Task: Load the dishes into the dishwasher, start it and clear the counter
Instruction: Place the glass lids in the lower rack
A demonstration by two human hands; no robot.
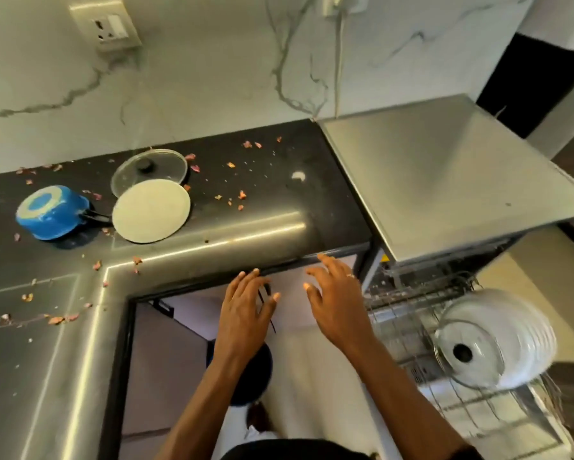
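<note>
On the black counter (279,207) lie a round pale plate (151,214), a glass lid (149,171) with a black knob behind it, and an upturned blue pot (51,212) with a black handle. At right the dishwasher (444,180) stands open with its wire rack (408,313) pulled out. The rack holds a row of white plates (517,333) and a glass lid (466,351) on edge. My left hand (245,310) and my right hand (335,300) hover with spread fingers just in front of the counter's edge, holding nothing.
Pink petals and crumbs (60,319) are scattered over the counter. A wall socket (108,26) and a white cable (338,58) are on the marble backsplash. A dark round object (255,373) sits on the floor below my arms.
</note>
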